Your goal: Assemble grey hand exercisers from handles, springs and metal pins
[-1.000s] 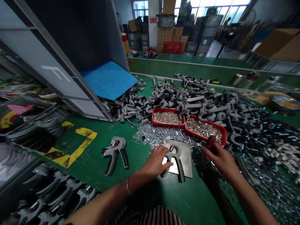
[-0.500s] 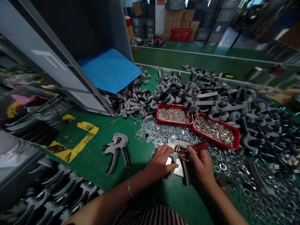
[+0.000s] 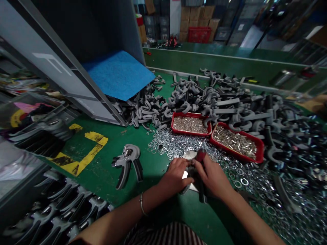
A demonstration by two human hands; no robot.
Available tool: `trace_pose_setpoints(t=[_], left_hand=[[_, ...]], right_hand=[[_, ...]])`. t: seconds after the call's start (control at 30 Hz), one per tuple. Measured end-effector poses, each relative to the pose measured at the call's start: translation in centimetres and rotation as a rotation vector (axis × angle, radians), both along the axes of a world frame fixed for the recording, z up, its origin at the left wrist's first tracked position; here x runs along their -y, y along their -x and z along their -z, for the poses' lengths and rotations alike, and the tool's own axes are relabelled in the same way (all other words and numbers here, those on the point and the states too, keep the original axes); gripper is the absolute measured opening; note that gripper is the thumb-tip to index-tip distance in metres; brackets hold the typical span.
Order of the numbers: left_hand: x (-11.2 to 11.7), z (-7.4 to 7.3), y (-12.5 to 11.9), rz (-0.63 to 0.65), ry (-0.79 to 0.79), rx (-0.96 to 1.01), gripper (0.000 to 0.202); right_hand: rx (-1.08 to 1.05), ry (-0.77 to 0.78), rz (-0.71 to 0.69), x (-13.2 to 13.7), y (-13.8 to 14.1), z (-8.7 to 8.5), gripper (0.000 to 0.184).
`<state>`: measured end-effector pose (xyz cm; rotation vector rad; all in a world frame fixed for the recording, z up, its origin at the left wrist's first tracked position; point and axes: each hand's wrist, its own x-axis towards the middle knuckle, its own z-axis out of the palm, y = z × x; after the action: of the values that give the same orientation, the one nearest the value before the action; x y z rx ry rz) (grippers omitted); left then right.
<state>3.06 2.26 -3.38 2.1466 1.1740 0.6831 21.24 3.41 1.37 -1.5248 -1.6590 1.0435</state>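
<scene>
Left hand (image 3: pixel 175 177) closed over a hand grip trainer (image 3: pixel 203 194), holding it; only the black handle end shows below the fingers, the spring end is hidden by the hands. Right hand (image 3: pixel 212 177) closed around a red-handled tool (image 3: pixel 201 156), handle sticking up, tip hidden, right beside the left hand and touching it. Under both hands a steel plate (image 3: pixel 190 154) lies on the green workbench (image 3: pixel 158 200). Just left of the grip, a finished-looking grip trainer (image 3: pixel 126 163) lies flat. Right of the grip, loose steel washers (image 3: pixel 255 183) are spread out; more washers (image 3: pixel 173 144) lie just beyond it. Further ahead, two red trays (image 3: pixel 236 143) of small metal pins sit side by side, with a big heap of grey handle parts (image 3: pixel 204 102) behind them. Far left of the heap, a blue sheet (image 3: pixel 117 75) lies on a grey bin (image 3: pixel 51 58).
</scene>
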Motion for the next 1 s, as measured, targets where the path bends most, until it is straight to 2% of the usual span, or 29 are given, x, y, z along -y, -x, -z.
trace_pose_setpoints(t=[0.07, 0.13, 0.2, 0.27, 0.4, 0.53, 0.6, 0.7, 0.77, 0.87, 0.93, 1.0], left_hand=[[0.0, -0.1, 0.1, -0.006, -0.009, 0.000, 0.049], [-0.1, -0.1, 0.1, -0.001, -0.009, 0.011, 0.047], [-0.1, -0.1, 0.2, 0.007, -0.010, 0.019, 0.047], [-0.1, 0.0, 0.2, 0.007, -0.014, 0.024, 0.047], [-0.1, 0.1, 0.2, 0.001, -0.011, 0.024, 0.048], [-0.1, 0.4, 0.1, 0.004, -0.009, 0.024, 0.048], [0.0, 0.5, 0.1, -0.002, -0.007, 0.024, 0.048], [0.1, 0.2, 0.0, -0.003, -0.007, 0.015, 0.047], [0.1, -0.3, -0.1, -0.010, 0.014, -0.014, 0.045], [0.1, -1.5, -0.1, -0.030, 0.076, -0.085, 0.041], [0.1, -2.2, -0.2, -0.026, 0.094, -0.124, 0.040], [0.2, -2.5, -0.5, -0.033, 0.073, -0.154, 0.039]], right_hand=[[-0.230, 0.144, -0.045, -1.3, -0.4, -0.7, 0.030], [-0.428, 0.217, -0.026, -1.8, -1.1, -0.4, 0.034], [-0.591, 0.216, 0.079, -1.2, -2.0, 0.6, 0.029], [-0.656, 0.187, 0.180, 0.1, -2.6, 1.8, 0.026], [-0.459, 0.081, 0.232, 2.7, -2.8, 3.3, 0.024], [-0.305, 0.009, 0.234, 3.6, -2.4, 3.5, 0.023], [-0.141, -0.055, 0.232, 3.7, -2.2, 3.4, 0.025], [0.205, -0.143, 0.143, 3.5, -1.8, 3.0, 0.029], [0.320, -0.150, 0.036, 2.8, -1.4, 2.4, 0.027], [0.262, -0.130, -0.122, 1.9, -1.0, 1.1, 0.020], [0.171, -0.114, -0.202, 2.2, -0.7, 0.0, 0.018], [0.003, -0.082, -0.183, 3.4, -0.4, -1.4, 0.019]])
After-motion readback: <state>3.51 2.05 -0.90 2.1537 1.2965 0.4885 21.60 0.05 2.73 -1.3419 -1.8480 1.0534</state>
